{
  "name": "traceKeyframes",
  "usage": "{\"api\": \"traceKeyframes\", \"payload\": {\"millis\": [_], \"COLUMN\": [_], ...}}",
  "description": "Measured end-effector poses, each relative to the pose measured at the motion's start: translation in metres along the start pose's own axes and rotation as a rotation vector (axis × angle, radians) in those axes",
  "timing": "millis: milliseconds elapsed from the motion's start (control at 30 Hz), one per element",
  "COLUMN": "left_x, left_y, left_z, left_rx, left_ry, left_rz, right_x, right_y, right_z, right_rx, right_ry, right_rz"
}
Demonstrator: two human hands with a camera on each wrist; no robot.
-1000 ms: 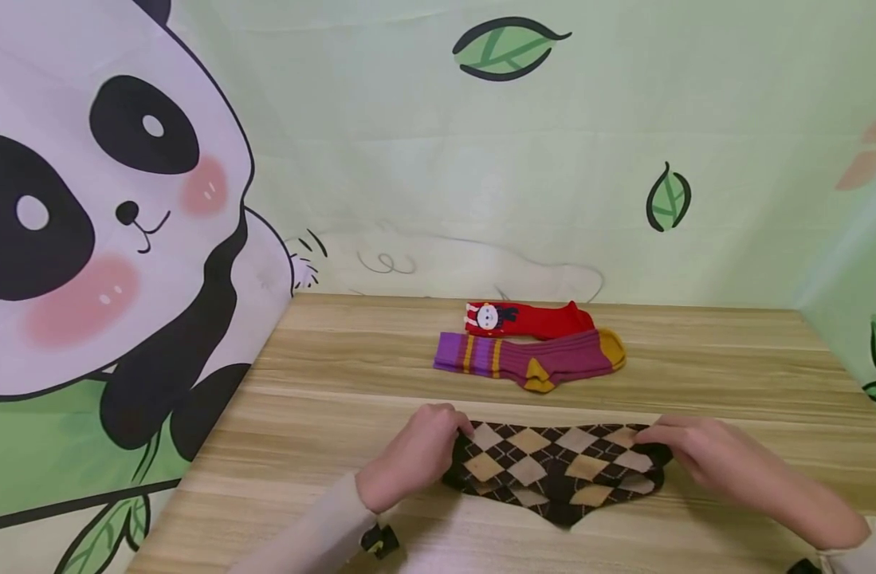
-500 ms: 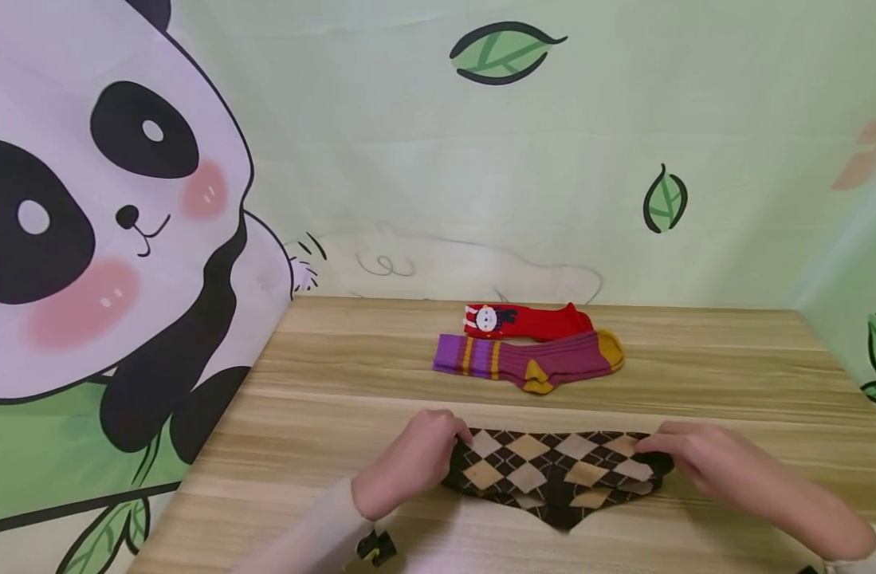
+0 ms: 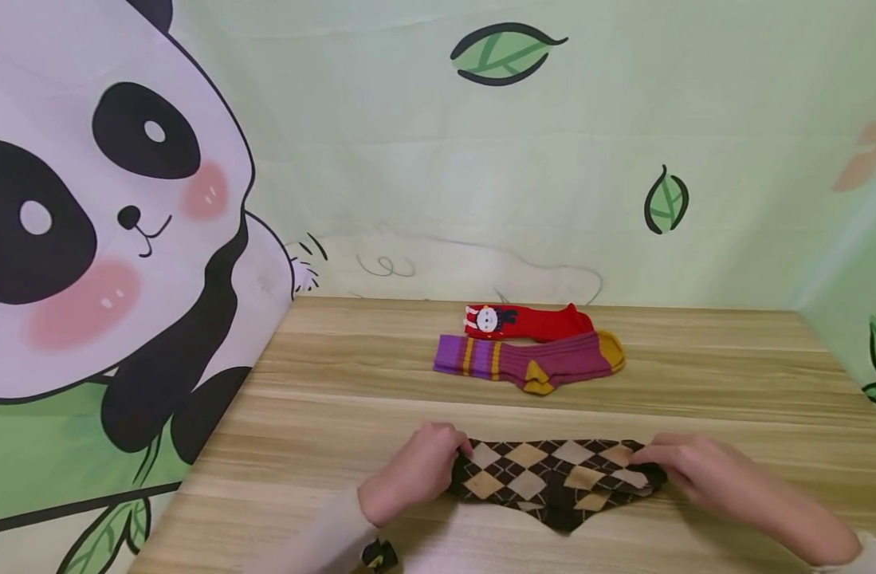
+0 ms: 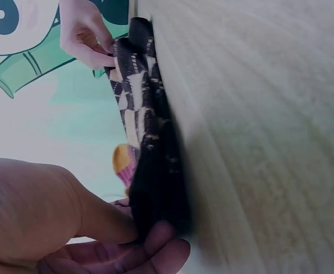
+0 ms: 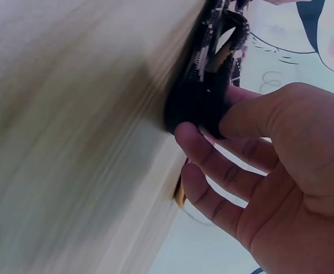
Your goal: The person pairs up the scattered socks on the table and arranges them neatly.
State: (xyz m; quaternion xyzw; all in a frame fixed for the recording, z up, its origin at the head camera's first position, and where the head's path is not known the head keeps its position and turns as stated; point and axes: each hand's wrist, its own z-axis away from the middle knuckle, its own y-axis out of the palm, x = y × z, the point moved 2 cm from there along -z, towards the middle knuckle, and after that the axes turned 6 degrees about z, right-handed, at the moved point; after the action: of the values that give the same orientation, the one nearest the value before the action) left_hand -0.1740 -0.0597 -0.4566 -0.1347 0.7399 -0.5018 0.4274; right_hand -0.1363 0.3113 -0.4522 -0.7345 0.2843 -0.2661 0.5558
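Note:
A pair of black, tan and grey argyle socks (image 3: 545, 478) is stretched sideways between both hands, just over the table, with the dark heel pointing toward me. My left hand (image 3: 419, 470) pinches the cuff end at the left. The toe end is pinched by my right hand (image 3: 717, 478). In the left wrist view, thumb and fingers hold the dark edge of the argyle socks (image 4: 149, 131). From the right wrist, the black toes of the argyle socks (image 5: 195, 103) show in two layers between thumb and fingers.
Purple socks (image 3: 559, 359) with yellow toes and heels lie flat farther back on the wooden table (image 3: 323, 383). Behind them, touching, are red socks (image 3: 545, 323) with a white animal figure. A printed panda backdrop (image 3: 380, 143) closes off the back and sides.
Both hands have shifted slightly toward me and down, bringing the stretched argyle socks with them. The purple and red socks have stayed in place.

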Motion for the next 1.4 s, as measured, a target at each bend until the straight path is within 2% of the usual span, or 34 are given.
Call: {"api": "traceKeyframes", "payload": {"millis": [167,500,633,733,900,1100,1200,1400], "left_x": [0.003,0.0,-0.001,-0.002,-0.006,-0.012,-0.013,-0.013], "left_y": [0.004,0.002,0.0,-0.001,-0.001,0.001,0.003,0.009], "left_z": [0.0,0.002,0.005,0.007,0.007,0.006,0.007,0.008], "left_rx": [0.004,0.0,-0.005,-0.025,-0.073,-0.078,-0.078,-0.052], "left_ry": [-0.02,-0.005,-0.015,-0.006,0.05,0.136,0.183,0.257], "left_rz": [-0.002,-0.027,-0.058,-0.088,-0.127,-0.109,-0.085,-0.104], "right_x": [-0.001,-0.004,-0.002,0.001,0.008,0.019,0.024,0.028], "right_y": [0.004,0.006,0.005,0.002,0.0,0.007,0.01,0.014], "right_z": [0.001,0.002,0.003,0.001,-0.005,-0.013,-0.014,-0.01], "right_rx": [0.001,-0.01,-0.043,-0.106,-0.238,-0.352,-0.349,-0.231], "right_ry": [-0.003,-0.019,-0.031,-0.04,-0.078,-0.213,-0.241,-0.199], "right_rz": [-0.026,-0.039,0.026,0.101,0.16,0.142,0.098,0.081]}}
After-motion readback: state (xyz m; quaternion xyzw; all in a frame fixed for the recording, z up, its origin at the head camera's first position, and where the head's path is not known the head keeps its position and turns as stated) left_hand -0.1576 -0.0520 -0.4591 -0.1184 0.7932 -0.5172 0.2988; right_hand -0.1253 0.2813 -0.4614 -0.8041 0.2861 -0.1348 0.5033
